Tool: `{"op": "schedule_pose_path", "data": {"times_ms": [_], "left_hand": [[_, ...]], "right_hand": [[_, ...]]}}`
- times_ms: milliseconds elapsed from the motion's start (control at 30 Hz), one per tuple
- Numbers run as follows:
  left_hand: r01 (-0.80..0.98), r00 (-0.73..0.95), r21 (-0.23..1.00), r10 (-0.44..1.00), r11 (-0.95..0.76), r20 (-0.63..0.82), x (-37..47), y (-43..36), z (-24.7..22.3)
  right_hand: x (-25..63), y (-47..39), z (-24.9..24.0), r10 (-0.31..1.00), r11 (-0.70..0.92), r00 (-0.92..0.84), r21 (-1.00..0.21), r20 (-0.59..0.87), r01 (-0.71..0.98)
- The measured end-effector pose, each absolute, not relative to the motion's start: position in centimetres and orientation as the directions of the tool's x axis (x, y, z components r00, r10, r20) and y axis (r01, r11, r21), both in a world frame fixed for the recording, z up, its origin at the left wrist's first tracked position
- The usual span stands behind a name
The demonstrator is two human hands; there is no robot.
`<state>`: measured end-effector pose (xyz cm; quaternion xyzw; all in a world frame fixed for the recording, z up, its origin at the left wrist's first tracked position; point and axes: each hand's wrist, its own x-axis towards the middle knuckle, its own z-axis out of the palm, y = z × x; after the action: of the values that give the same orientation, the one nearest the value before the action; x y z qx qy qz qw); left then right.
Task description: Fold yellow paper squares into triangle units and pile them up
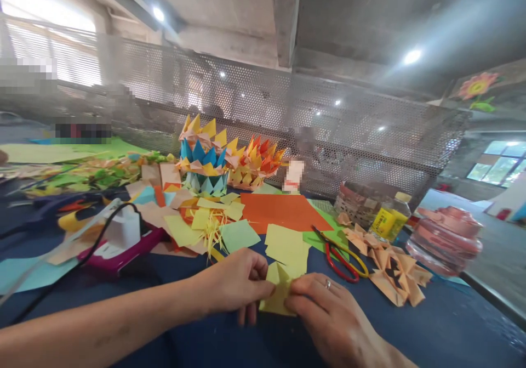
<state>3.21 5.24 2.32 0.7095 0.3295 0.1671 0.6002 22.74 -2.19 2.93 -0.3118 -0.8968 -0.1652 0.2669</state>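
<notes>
A small piece of yellow paper (277, 296), partly folded, is between my two hands over the dark blue table. My left hand (236, 283) pinches its left edge between thumb and fingers. On the other side, my right hand (324, 313), with a ring on one finger, grips the right edge. Just beyond lie more yellow paper squares (290, 243), close to the held piece. To their right rest scissors (337, 253) with one red and one yellow handle. A pale green paper square (240, 235) is beyond my left hand.
Folded paper crowns (204, 162) stand at the back beside an orange sheet (279, 214). At left is a magenta power strip (123, 253) with cables. Folded peach pieces (398, 275), a yellow-labelled bottle (390, 217) and a pink-lidded bottle (446, 242) stand at right.
</notes>
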Motion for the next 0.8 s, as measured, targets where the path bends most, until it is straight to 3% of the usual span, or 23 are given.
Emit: {"op": "schedule_pose_path", "data": {"times_ms": [200, 267, 367, 467, 800], "left_hand": [[0.424, 0.601, 0.753, 0.779, -0.502, 0.180, 1.7, 4.4, 2.5], [0.399, 0.642, 0.630, 0.693, -0.667, 0.328, 1.2, 3.5, 2.4], [0.275, 0.757, 0.326, 0.413, -0.905, 0.507, 0.5, 2.4, 1.8], [0.211, 0.769, 0.170, 0.270, -0.963, 0.579, 0.1, 2.0, 1.1], [0.267, 0.718, 0.112, 0.275, -0.957, 0.639, -0.6, 1.5, 0.5]], "right_hand": [[22.6, -2.5, 2.5, 0.560, 0.767, -0.679, 0.013, 0.474, 0.642], [22.6, -2.6, 2.5, 0.584, 0.755, -0.666, -0.008, 0.464, 0.656], [22.6, -2.4, 2.2, 0.599, 0.738, -0.634, -0.029, 0.490, 0.674], [22.6, -2.1, 1.9, 0.562, 0.768, -0.635, -0.050, 0.530, 0.638], [22.9, -1.2, 2.1, 0.509, 0.836, -0.762, -0.020, 0.401, 0.548]]}}
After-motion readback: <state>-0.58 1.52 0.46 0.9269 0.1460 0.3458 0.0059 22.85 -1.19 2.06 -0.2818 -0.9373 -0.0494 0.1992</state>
